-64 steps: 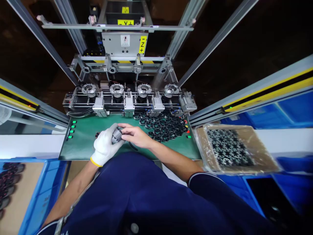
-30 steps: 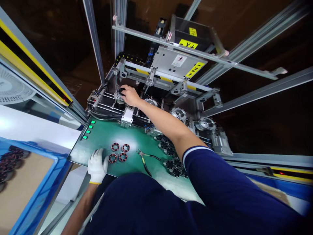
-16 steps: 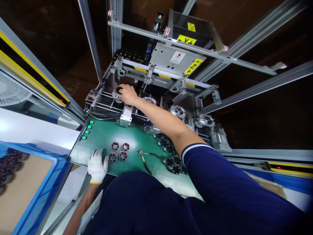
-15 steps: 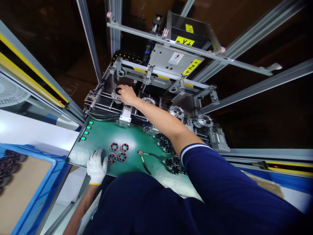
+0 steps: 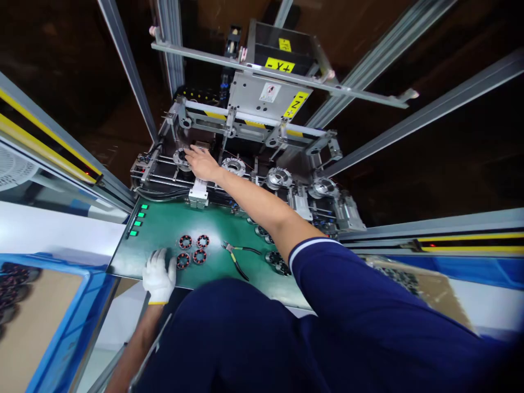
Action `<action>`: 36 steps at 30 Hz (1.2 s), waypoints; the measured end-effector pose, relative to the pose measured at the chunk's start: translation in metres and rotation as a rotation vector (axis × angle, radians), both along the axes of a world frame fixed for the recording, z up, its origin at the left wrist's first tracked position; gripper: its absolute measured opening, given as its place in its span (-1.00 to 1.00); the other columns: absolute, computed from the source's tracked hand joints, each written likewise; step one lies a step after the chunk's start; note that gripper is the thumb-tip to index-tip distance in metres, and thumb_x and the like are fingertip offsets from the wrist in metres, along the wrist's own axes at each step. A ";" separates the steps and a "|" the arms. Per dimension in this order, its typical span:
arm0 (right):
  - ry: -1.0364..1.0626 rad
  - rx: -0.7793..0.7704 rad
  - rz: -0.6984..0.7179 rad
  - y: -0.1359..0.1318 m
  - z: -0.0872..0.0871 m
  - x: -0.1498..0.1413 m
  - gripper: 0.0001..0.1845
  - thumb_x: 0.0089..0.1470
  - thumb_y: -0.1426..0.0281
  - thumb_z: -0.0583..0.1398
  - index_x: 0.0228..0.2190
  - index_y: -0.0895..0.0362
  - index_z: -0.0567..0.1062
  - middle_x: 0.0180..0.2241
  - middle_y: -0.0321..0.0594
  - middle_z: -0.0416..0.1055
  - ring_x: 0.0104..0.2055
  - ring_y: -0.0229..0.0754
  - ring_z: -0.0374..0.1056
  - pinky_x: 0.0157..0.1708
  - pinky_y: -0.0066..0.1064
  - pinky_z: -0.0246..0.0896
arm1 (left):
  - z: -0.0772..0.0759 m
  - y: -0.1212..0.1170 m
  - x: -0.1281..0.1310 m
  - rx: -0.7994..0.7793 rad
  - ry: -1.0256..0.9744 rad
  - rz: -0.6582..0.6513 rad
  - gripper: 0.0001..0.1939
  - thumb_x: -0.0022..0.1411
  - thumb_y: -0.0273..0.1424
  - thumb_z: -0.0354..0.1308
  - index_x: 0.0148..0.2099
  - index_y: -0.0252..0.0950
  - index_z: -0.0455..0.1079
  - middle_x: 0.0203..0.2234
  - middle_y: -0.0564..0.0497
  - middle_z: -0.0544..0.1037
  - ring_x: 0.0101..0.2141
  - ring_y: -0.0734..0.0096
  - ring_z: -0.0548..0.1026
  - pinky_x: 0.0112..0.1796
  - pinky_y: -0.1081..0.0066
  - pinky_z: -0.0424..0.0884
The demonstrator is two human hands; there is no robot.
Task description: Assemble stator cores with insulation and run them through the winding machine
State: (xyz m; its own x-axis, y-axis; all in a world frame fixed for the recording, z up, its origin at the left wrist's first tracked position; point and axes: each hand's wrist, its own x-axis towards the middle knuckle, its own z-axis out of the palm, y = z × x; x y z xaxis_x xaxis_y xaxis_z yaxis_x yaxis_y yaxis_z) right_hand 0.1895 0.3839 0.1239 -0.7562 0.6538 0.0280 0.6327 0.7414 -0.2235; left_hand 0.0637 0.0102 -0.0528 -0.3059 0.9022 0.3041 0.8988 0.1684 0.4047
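My right hand (image 5: 201, 162), bare, reaches to the leftmost round metal fixture (image 5: 180, 159) of the machine. Its fingers are stretched out over the fixture's edge, fingertips at a dark round part (image 5: 182, 154) seated inside; the thumb is hidden. In a white knitted glove, my left hand (image 5: 158, 277) lies palm down at the front left edge of the green work surface (image 5: 161, 221). Its fingers are extended and it holds nothing. Just right of it sit several ring-shaped motor stators (image 5: 200, 256) with copper-red windings. A pair of cutting pliers (image 5: 235, 256) lies open beside them.
More round fixtures (image 5: 279, 177) stand in a row to the right. Dark stators (image 5: 278, 261) lie partly under my right arm. A metal bar (image 5: 282, 72) crosses above the machine. Blue bins (image 5: 77, 273) flank the bench, with yellow-edged posts (image 5: 45, 139) at the side.
My right hand's fingers have straightened from a curl around the dark part, which now sits lower in the fixture. The whole view has shifted; my left hand stays on the surface.
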 end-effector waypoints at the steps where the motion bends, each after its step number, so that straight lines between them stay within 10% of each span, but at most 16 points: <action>1: 0.018 0.007 0.002 -0.009 -0.001 0.002 -0.48 0.33 0.56 0.11 0.28 0.32 0.37 0.45 0.13 0.10 0.55 0.17 -0.08 0.46 0.25 -0.06 | 0.001 0.000 -0.002 0.000 0.001 -0.011 -0.58 0.49 -0.15 0.03 0.19 -0.32 0.40 0.07 -0.29 0.58 0.13 -0.09 0.49 0.08 0.02 0.38; 8: 0.395 0.005 0.086 -0.196 -0.083 0.090 -0.54 0.40 0.31 0.15 0.23 0.23 0.45 0.33 0.12 0.33 0.45 0.03 0.16 0.37 0.01 0.23 | 0.007 -0.006 -0.020 -0.136 0.006 -0.243 -0.55 0.32 0.08 0.16 -0.16 -0.24 0.47 0.14 -0.25 0.54 0.22 -0.14 0.40 0.14 -0.03 0.37; 13: 0.367 -0.046 -0.242 -0.306 -0.127 0.213 -0.68 0.33 0.30 0.23 0.03 0.16 0.60 0.14 0.08 0.51 0.28 0.04 0.40 0.26 -0.03 0.39 | 0.016 -0.002 -0.014 -0.231 0.049 -0.213 -0.56 0.36 0.03 0.10 -0.23 -0.26 0.46 0.17 -0.31 0.52 0.22 -0.17 0.39 0.14 -0.06 0.37; 19: 0.312 -0.081 -0.633 -0.320 -0.126 0.323 -0.71 0.22 0.37 0.30 -0.04 0.22 0.61 0.33 0.26 0.29 0.47 0.34 0.08 0.31 0.35 0.14 | 0.029 0.014 -0.005 -0.304 0.073 -0.244 -0.54 0.38 0.04 0.06 -0.24 -0.26 0.48 0.20 -0.28 0.50 0.20 -0.19 0.39 0.10 -0.08 0.38; 29: 0.515 -0.334 -0.804 -0.309 -0.123 0.298 -0.87 0.12 0.60 0.27 -0.32 0.22 0.65 0.47 0.10 0.05 0.58 0.31 -0.26 0.47 0.38 -0.38 | 0.036 0.018 -0.015 -0.376 0.064 -0.263 -0.51 0.37 0.05 0.04 -0.14 -0.26 0.54 0.21 -0.29 0.50 0.20 -0.23 0.40 0.13 -0.13 0.40; 32: 0.668 -0.420 -0.793 -0.305 -0.109 0.291 -0.95 0.14 0.47 0.34 -0.36 0.21 0.64 0.41 0.08 0.19 0.53 0.24 -0.04 0.49 0.23 -0.17 | 0.034 0.017 -0.016 -0.348 0.036 -0.275 -0.51 0.37 0.06 0.04 -0.15 -0.25 0.53 0.19 -0.27 0.52 0.19 -0.21 0.42 0.14 -0.11 0.41; 36: 0.867 -0.576 -0.695 -0.302 -0.087 0.270 -0.59 0.27 0.07 0.27 -0.29 0.18 0.66 0.15 0.04 0.49 0.14 0.01 0.49 0.17 -0.07 0.43 | 0.028 0.014 -0.016 -0.253 -0.030 -0.260 -0.54 0.44 -0.07 -0.09 -0.12 -0.24 0.52 0.13 -0.24 0.55 0.16 -0.05 0.46 0.18 0.01 0.39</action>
State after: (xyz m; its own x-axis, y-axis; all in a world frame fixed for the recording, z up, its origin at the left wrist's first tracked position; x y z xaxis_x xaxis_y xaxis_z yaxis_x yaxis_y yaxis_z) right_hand 0.4597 0.0815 0.0368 -0.1223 0.9893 -0.0793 0.3332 -0.0344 -0.9422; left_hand 0.0481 0.0246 -0.0247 -0.0614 0.9965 0.0560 0.9131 0.0334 0.4063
